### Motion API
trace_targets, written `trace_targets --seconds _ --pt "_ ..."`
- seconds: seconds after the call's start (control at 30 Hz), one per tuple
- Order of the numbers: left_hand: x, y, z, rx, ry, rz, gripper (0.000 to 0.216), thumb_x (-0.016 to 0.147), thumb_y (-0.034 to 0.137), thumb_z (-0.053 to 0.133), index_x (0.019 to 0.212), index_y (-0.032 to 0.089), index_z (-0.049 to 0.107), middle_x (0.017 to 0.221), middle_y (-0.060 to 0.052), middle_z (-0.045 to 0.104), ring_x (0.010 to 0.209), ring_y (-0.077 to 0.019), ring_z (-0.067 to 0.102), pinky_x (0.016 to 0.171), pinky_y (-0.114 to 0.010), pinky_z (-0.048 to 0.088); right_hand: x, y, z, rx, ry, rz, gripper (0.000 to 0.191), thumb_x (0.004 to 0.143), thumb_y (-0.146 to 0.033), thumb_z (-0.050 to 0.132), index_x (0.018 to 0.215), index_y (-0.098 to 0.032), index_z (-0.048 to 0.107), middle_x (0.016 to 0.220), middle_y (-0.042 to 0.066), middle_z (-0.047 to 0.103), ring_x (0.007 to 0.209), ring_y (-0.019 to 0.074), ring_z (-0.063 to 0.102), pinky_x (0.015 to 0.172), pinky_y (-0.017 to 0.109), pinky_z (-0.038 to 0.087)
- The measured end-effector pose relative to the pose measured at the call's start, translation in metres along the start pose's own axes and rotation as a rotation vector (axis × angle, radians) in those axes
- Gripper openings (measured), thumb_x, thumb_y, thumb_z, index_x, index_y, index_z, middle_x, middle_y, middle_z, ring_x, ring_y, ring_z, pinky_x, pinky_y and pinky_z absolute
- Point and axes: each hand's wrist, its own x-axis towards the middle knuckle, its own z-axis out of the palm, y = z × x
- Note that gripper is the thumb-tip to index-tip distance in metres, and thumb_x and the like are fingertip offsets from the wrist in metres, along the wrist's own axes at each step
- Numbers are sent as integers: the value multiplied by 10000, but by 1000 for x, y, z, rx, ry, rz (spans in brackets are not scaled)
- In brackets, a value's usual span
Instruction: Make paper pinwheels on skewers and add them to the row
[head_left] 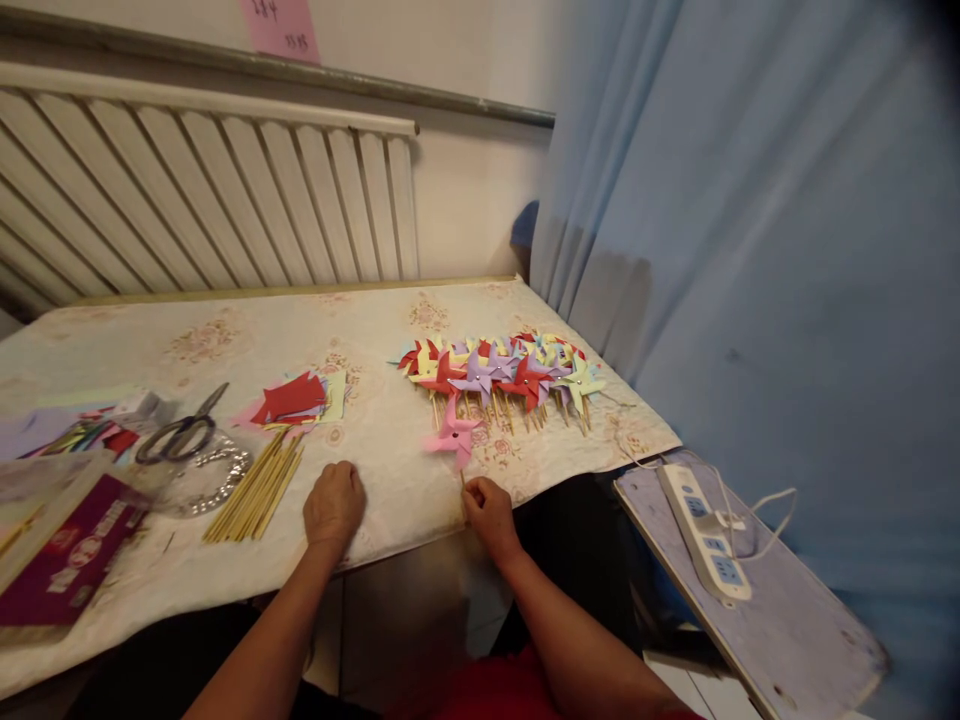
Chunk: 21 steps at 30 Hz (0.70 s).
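My right hand (pixel 490 512) is closed, pinching the thin stick of a pink paper pinwheel (pixel 454 434) at the table's front edge. The pinwheel's blades point away from me, just in front of a pile of finished pinwheels (pixel 495 372) in red, purple, yellow and pale green. My left hand (pixel 334 504) rests on the tablecloth as a loose fist, with nothing showing in it. Left of that fist lies a bundle of thin wooden sticks (pixel 259 490). Behind the sticks is a stack of cut paper pieces (pixel 296 398), red on top.
Scissors (pixel 180 432) lie beside a clear bag of small shiny metal pieces (pixel 214 475). A purple box (pixel 71 550) and coloured paper scraps (pixel 90 432) occupy the left side. On the right, a power strip (pixel 705 530) sits on a board (pixel 802 620) by a blue curtain (pixel 750 250).
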Motion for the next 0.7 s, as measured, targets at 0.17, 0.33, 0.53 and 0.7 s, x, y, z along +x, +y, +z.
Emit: trace_targets --seconds 0.17,0.33,0.53,0.7 --pt "0 -2 3 -10 5 1 352 993 310 288 975 174 612 981 -111 618 888 -228 598 673 -325 378 -1 3 1 -10 -4 -18 112 780 -226 519 713 -196 604 655 -9 576 600 132 493 609 247 351" --pt "0 -2 4 -18 13 2 354 992 313 292 972 175 617 994 -114 623 897 -232 599 684 -332 379 -2 2 1 -20 -13 -36 121 788 -212 514 729 -195 618 682 -2 594 617 135 504 614 248 360" --pt "-1 0 0 -8 -1 -1 347 996 315 287 976 178 605 997 -110 623 904 -226 603 688 -322 381 -2 1 0 -23 -29 -42 122 785 -205 521 742 -193 635 682 -2 596 609 134 502 611 249 364" --pt "-2 0 -1 3 -4 -3 350 1000 315 277 976 178 598 1001 -108 621 910 -225 604 693 -323 380 -2 -1 -1 -25 -31 -42 114 779 -209 522 728 -192 622 676 -3 587 596 129 488 613 249 358"
